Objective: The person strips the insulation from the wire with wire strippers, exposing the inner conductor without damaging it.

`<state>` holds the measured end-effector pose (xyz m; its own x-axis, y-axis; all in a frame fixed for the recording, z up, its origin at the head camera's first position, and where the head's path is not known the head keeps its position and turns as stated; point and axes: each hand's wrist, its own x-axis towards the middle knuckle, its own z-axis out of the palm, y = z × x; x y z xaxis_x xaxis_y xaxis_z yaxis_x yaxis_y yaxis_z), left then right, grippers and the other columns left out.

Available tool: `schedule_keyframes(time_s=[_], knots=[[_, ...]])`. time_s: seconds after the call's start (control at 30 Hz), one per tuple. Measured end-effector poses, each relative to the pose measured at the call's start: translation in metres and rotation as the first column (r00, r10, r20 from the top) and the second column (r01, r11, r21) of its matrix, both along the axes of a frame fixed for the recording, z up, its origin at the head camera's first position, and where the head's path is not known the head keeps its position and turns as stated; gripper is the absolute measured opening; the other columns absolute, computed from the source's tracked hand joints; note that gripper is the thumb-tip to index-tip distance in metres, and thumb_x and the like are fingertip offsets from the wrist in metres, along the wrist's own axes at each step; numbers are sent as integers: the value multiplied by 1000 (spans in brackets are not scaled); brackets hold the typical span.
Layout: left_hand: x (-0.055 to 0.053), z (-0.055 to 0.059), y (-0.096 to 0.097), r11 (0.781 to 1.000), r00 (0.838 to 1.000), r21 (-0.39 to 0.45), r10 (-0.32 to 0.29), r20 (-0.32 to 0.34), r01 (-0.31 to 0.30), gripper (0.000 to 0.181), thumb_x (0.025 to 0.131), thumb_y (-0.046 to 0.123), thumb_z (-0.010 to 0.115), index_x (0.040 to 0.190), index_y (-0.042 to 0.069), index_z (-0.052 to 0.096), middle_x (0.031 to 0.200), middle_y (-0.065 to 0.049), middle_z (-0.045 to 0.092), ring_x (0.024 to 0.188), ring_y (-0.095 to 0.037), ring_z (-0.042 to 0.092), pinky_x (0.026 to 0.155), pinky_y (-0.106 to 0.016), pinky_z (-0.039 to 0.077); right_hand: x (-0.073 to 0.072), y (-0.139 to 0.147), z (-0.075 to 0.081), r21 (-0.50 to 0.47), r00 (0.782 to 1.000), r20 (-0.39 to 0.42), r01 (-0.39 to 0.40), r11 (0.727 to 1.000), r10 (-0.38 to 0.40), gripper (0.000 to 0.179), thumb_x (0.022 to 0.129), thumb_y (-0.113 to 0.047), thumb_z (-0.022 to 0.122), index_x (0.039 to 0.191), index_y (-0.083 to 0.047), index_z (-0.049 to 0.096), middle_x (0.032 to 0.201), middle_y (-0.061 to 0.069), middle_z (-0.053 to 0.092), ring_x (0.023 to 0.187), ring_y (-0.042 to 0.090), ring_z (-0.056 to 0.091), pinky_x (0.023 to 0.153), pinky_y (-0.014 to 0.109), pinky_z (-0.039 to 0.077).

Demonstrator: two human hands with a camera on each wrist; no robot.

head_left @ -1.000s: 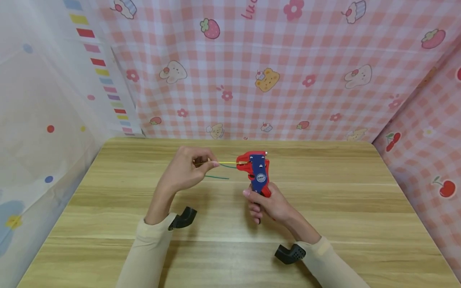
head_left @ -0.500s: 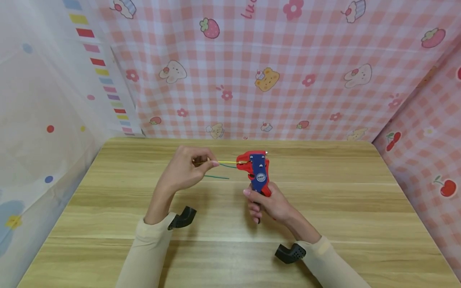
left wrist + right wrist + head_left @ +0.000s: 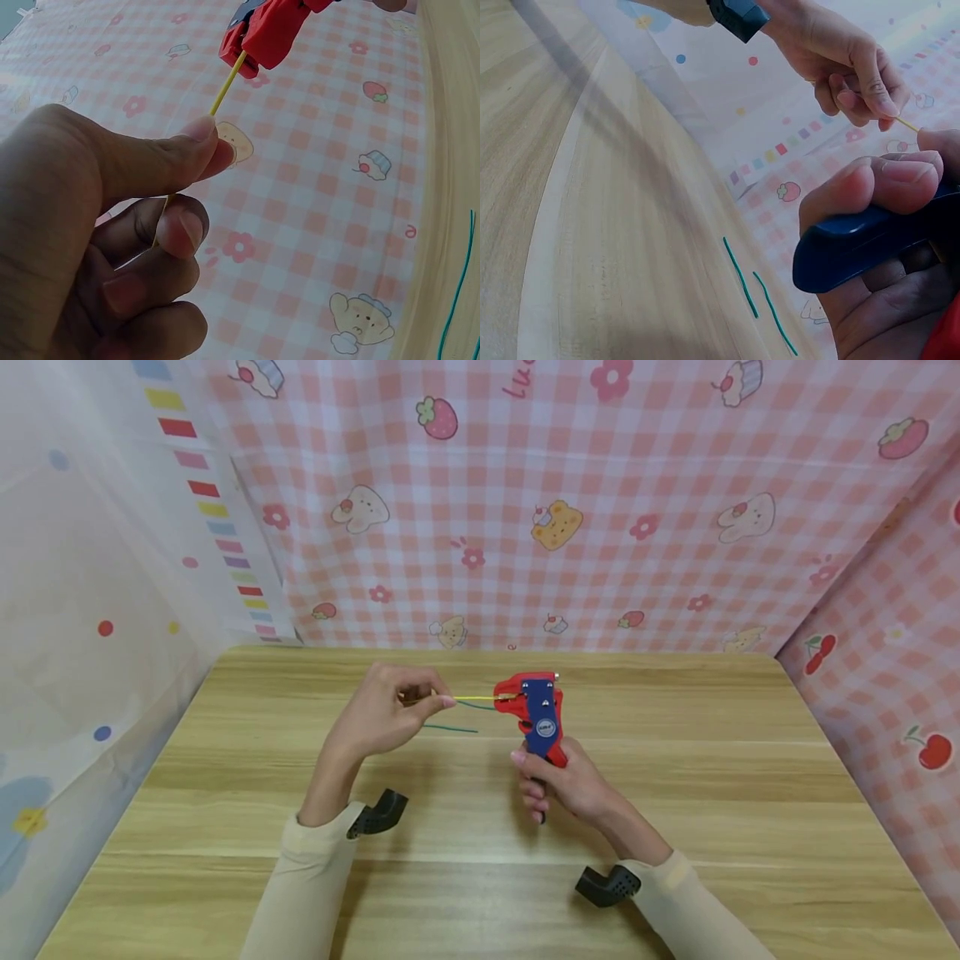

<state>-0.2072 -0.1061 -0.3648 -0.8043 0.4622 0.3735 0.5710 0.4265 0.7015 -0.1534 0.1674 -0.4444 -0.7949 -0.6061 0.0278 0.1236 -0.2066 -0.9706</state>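
Note:
A yellow wire (image 3: 474,698) stretches from my left hand (image 3: 386,710) to the nose of a red and blue wire stripper (image 3: 542,714). Thumb and index finger of the left hand pinch the wire, and its rear part runs back under the palm. My right hand (image 3: 566,781) grips the stripper's handles, the tool upright with its nose toward the left hand. In the left wrist view the far end of the yellow wire (image 3: 228,84) goes between the red jaws, which hide its tip. Blue handle (image 3: 855,244) and curled fingers fill the right wrist view's lower right.
Two short green wires, a nearer one (image 3: 740,277) and a farther one (image 3: 775,311), lie on the wooden table (image 3: 675,810) beyond the hands. A checked pink curtain (image 3: 495,510) hangs along the back edge. Black mounts, left (image 3: 381,812) and right (image 3: 607,887), jut from both wrists.
The right hand and the wire stripper have shifted very slightly to the right. My left hand stays almost in place, still pinching the yellow wire.

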Motion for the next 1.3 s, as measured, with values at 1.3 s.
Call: schedule_keyframes(time_s=[1.3], knots=[[0, 1, -9, 997, 1000, 71, 4, 30, -6, 17, 92, 6, 75, 78, 16, 77, 55, 3, 45, 50, -7, 30, 48, -22, 25, -8, 8, 1, -21, 997, -65, -35, 999, 33, 18, 108, -12, 48, 91, -5, 51, 68, -3, 54, 55, 12, 53, 53, 29, 55]])
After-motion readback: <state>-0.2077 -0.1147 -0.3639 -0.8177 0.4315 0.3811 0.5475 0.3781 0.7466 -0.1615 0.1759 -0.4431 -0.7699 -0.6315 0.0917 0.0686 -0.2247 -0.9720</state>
